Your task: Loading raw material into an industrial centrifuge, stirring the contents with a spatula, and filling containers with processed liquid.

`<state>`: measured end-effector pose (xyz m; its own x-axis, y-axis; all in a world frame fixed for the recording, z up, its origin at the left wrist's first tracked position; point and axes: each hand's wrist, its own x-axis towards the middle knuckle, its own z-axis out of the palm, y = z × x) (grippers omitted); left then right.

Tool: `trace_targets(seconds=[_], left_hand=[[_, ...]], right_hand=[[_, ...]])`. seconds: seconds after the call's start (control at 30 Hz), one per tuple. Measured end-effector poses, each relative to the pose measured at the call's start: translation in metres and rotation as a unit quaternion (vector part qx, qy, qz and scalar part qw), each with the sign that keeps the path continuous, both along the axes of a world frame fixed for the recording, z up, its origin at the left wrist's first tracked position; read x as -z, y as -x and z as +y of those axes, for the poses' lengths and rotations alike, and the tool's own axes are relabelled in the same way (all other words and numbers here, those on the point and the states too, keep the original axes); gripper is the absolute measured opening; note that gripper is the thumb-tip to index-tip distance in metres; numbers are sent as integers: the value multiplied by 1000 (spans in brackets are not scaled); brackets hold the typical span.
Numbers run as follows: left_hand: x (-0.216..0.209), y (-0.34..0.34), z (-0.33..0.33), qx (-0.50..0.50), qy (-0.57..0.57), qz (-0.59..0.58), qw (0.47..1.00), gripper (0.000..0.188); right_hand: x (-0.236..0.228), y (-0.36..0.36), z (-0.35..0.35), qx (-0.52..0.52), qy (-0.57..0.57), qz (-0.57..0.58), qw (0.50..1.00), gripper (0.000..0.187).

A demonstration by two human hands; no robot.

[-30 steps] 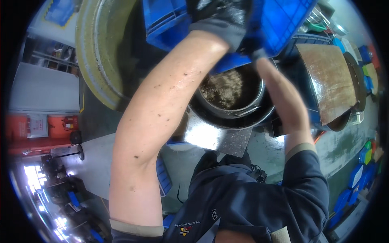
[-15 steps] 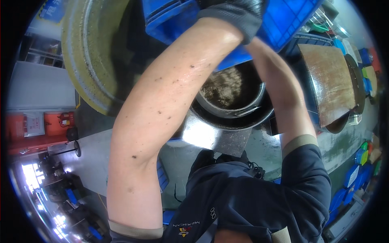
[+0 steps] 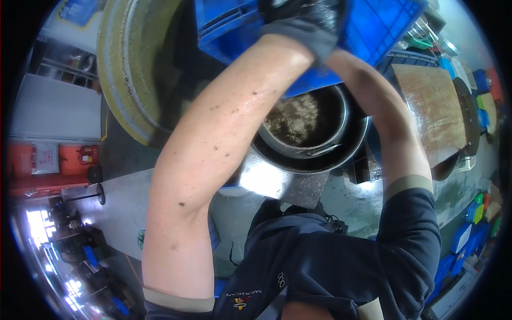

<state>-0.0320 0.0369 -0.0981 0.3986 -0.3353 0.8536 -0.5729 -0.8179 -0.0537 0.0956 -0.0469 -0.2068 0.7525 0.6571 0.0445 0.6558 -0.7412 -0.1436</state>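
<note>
Both arms reach up to a blue plastic crate (image 3: 376,32) at the top of the head view. My left hand (image 3: 302,20), in a black glove with a grey cuff, lies against or inside the crate; its fingers are hidden. From the right, my right forearm (image 3: 373,96) runs up behind the left cuff, where the hand is lost from sight. Below the crate stands a round dark metal pot (image 3: 341,114) with greyish-brown granular matter (image 3: 296,117) inside. A larger dark round vessel (image 3: 361,136) surrounds the pot.
On the left is a big yellowish round tub (image 3: 114,74) with a dirty rim. A brown board (image 3: 432,114) leans over a round container at right. Beneath the pot lies a shiny metal plate (image 3: 298,186). Farther left are a red cabinet (image 3: 21,165) and a white panel (image 3: 61,117).
The crate and my left glove have come slightly lower in the view. My right forearm has shifted to the right. The tub shows a little farther right.
</note>
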Motion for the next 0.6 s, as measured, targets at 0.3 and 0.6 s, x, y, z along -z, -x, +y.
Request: trace_targets(seconds=[0.3,0.6], left_hand=[[-5,0,-6,10,-5,-11,1000,16],[-17,-3,-42,78,12,-28,997,16]], right_hand=[[0,18,6,-27,-27,60,997,50],[118,-73,-27,-24,-99,96,990,41]])
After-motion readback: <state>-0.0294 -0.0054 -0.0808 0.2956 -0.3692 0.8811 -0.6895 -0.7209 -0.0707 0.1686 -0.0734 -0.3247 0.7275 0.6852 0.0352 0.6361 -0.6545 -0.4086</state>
